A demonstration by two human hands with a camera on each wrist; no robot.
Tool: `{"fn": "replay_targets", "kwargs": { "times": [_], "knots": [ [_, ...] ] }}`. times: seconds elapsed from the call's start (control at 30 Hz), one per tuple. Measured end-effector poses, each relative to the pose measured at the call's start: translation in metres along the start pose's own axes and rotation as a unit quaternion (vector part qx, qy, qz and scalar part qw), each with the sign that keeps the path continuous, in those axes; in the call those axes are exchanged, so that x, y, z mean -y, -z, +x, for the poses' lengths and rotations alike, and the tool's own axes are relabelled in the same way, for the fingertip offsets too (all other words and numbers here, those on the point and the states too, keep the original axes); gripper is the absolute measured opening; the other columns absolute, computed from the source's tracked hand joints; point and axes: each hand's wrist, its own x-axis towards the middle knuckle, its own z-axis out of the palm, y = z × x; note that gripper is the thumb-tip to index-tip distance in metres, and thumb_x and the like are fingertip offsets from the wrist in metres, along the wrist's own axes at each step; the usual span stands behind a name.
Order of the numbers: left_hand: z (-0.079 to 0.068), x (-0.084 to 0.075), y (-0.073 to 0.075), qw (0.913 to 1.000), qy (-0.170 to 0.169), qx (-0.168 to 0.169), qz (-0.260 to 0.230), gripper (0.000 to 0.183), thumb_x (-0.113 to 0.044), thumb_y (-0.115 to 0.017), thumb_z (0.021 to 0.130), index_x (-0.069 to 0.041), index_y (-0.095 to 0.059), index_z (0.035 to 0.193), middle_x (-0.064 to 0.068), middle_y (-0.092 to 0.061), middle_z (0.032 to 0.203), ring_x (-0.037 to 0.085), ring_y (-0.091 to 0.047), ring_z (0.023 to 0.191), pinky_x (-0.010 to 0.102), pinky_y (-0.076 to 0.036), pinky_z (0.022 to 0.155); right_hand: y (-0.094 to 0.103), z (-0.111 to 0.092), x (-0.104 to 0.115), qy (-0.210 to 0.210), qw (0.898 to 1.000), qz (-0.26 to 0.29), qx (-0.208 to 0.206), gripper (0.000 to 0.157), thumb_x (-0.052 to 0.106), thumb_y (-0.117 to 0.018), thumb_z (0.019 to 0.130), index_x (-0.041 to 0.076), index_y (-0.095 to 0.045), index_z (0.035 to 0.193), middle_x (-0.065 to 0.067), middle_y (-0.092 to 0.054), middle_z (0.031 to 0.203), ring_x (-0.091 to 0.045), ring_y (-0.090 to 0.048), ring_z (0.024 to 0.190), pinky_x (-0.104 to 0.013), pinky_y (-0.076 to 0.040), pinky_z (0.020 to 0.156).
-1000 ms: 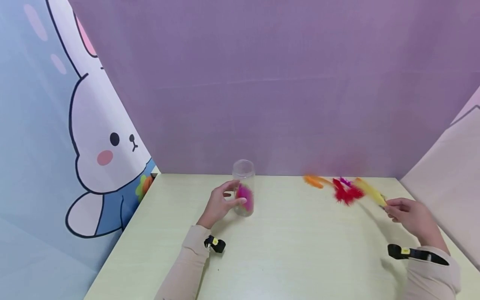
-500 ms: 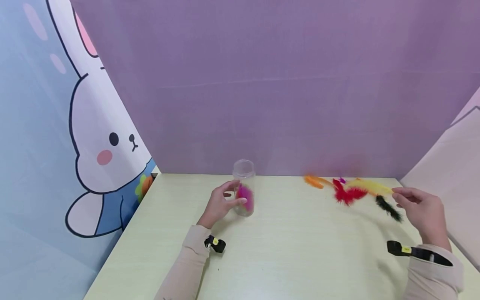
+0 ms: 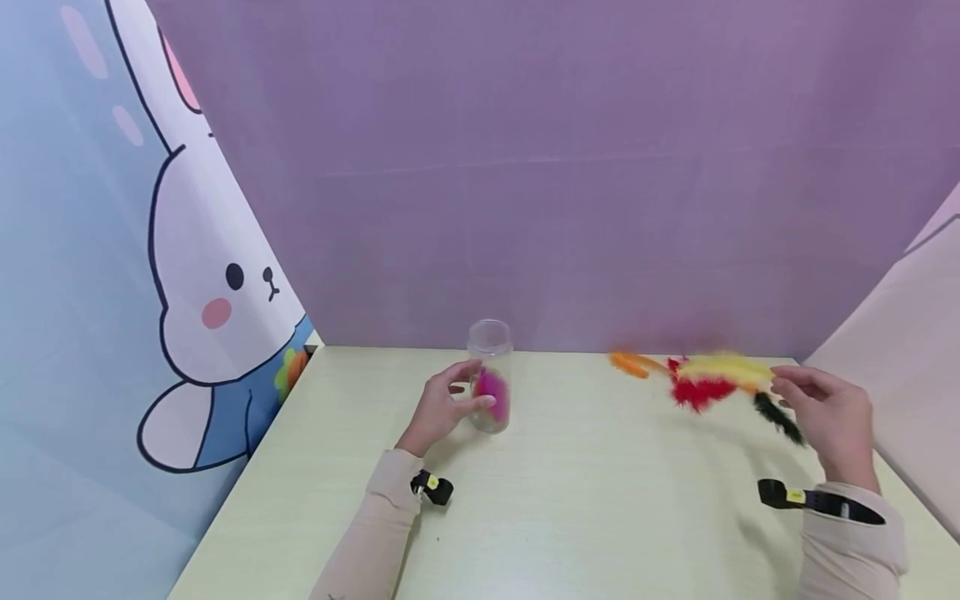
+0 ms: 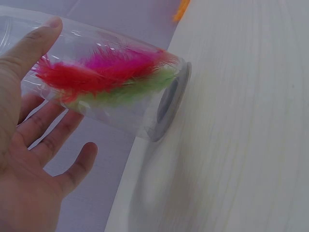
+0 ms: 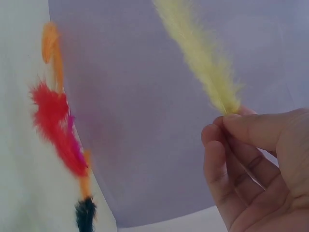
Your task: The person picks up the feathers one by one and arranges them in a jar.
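Note:
A clear jar (image 3: pixel 491 348) stands upright on the table, and my left hand (image 3: pixel 442 407) grips its side between thumb and fingers. Inside it, the left wrist view shows a red feather (image 4: pixel 87 79), a magenta feather (image 4: pixel 120 58) and a green feather (image 4: pixel 128 93). At the right my right hand (image 3: pixel 831 417) pinches a yellow feather (image 5: pixel 198 58) by its quill end, raised above the table, tip pointing left. Beyond it lie red feathers (image 5: pixel 55 116), orange feathers (image 3: pixel 628 363), a dark green feather (image 3: pixel 778 418) and a bit of purple (image 5: pixel 75 142), partly overlapped.
The pale wooden table (image 3: pixel 585 483) ends at a purple backdrop (image 3: pixel 555 208) just behind the jar and feathers. A blue rabbit-print sheet (image 3: pixel 75 333) hangs at the left, and a pale panel (image 3: pixel 915 375) borders the right side.
My right hand has drawn the yellow feather up off the pile, then shifted slightly left with it. The dark green feather has come into view below. My left hand stays on the jar.

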Motion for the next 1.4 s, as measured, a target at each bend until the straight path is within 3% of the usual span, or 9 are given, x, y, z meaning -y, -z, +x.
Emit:
{"fn": "replay_targets", "kwargs": {
  "times": [0.23,0.5,0.83,1.13,1.4],
  "knots": [
    [0.001,0.001,-0.001,1.0,0.001,0.0,0.0,0.072,-0.03,-0.088,0.08,-0.01,-0.059,0.143,0.008,-0.068,0.135,0.028,-0.062,0.125,0.051,-0.053,0.104,-0.007,0.0,0.007,-0.022,0.999,0.021,-0.019,0.025,0.02,-0.076,0.093,0.01,-0.076,0.116,0.032,-0.069,0.077,0.012,-0.065,0.07,-0.005,-0.05,0.063],
    [0.001,0.0,-0.002,1.0,0.0,-0.001,-0.008,0.071,-0.029,-0.089,0.08,-0.012,-0.06,0.142,0.008,-0.068,0.134,0.028,-0.062,0.125,0.053,-0.052,0.104,-0.016,0.001,0.018,-0.012,0.999,0.042,-0.027,0.02,0.016,-0.076,0.093,0.01,-0.076,0.113,0.028,-0.072,0.078,0.01,-0.066,0.068,-0.007,-0.051,0.062],
    [0.0,-0.001,-0.003,0.9999,-0.001,0.0,-0.013,0.071,-0.026,-0.089,0.08,-0.009,-0.059,0.142,0.009,-0.068,0.134,0.03,-0.061,0.125,0.055,-0.051,0.105,-0.037,0.0,0.028,-0.006,0.999,-0.01,-0.038,0.026,0.025,-0.07,0.097,0.009,-0.074,0.117,0.034,-0.065,0.079,0.004,-0.06,0.076,-0.013,-0.05,0.06],
    [0.001,0.0,-0.003,0.9999,-0.003,0.0,-0.013,0.072,-0.027,-0.088,0.08,-0.008,-0.059,0.143,0.009,-0.068,0.134,0.029,-0.061,0.125,0.052,-0.052,0.104,-0.054,-0.003,0.036,0.022,0.998,-0.044,-0.042,0.034,0.032,-0.07,0.097,0.007,-0.074,0.12,0.03,-0.059,0.088,0.007,-0.044,0.1,-0.02,-0.043,0.074],
    [0.001,0.0,-0.004,0.9999,0.002,0.003,-0.012,0.072,-0.029,-0.089,0.08,-0.009,-0.059,0.143,0.008,-0.067,0.135,0.029,-0.061,0.126,0.051,-0.052,0.105,-0.066,-0.007,0.041,0.035,0.999,-0.031,-0.025,0.029,0.028,-0.072,0.096,0.006,-0.075,0.115,0.033,-0.062,0.08,0.005,-0.059,0.082,-0.015,-0.048,0.063]
  ]
}}
